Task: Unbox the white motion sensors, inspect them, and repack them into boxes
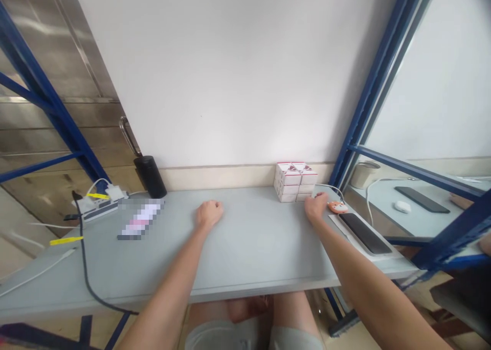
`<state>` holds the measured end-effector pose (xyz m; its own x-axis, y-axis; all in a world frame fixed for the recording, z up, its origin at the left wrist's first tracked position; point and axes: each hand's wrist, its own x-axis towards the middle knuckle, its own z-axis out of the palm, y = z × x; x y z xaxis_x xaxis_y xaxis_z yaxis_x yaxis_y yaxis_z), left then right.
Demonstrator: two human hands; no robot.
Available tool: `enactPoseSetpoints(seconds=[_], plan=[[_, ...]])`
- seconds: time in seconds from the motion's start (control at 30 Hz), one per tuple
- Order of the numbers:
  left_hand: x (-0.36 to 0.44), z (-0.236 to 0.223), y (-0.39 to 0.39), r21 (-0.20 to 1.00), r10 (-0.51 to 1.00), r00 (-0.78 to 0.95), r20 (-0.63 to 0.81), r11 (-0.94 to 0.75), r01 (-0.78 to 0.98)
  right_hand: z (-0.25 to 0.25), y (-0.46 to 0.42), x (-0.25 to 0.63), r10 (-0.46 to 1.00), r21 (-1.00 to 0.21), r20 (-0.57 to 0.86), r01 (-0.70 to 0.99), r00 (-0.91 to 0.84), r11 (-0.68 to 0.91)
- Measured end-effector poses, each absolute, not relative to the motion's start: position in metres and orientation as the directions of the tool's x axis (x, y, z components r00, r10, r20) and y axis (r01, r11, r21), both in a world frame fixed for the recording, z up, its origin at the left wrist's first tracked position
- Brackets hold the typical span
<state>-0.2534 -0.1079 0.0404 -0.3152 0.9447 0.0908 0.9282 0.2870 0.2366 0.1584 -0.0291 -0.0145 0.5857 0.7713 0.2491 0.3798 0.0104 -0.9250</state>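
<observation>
My left hand (209, 213) rests on the grey table in a closed fist, with nothing in it. A block of several small white boxes with red edges (290, 178) stands at the back of the table, right of the middle, stacked in two layers. My right hand (316, 207) lies at the block's front right corner, its fingers loosely curled. Whether it touches the lower box there I cannot tell. Just right of this hand sits a small orange and white object (337, 207).
A dark phone (364, 232) lies on white paper at the right. At the left are a black cylinder (150, 176), a pixelated flat item (141, 219), a power strip (103, 210) and loose cables. Blue metal posts (368, 84) flank the table (253, 248); a wall stands behind.
</observation>
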Motion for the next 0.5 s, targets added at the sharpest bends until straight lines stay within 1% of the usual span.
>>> enactPoseSetpoints(seconds=[0.1, 0.2, 0.3, 0.5], plan=[[-0.2531, 0.0403, -0.1084, 0.230, 0.948, -0.314, 0.053, 0.294, 0.928, -0.0150, -0.0310, 0.1608, 0.766, -0.912, 0.200, 0.401, 0.611, -0.082], [-0.2535, 0.0392, -0.1098, 0.226, 0.950, -0.308, 0.043, 0.291, 0.930, -0.0145, -0.0338, 0.1603, 0.791, -0.898, 0.181, 0.426, 0.584, -0.109], [-0.2539, 0.0388, -0.1114, 0.228, 0.950, -0.308, 0.046, 0.290, 0.929, -0.0140, -0.0357, 0.1591, 0.806, -0.892, 0.187, 0.441, 0.561, -0.099], [-0.2522, 0.0397, -0.1112, 0.233, 0.943, -0.326, 0.059, 0.305, 0.923, -0.0170, -0.0312, 0.1569, 0.851, -0.878, 0.243, 0.479, 0.466, -0.011]])
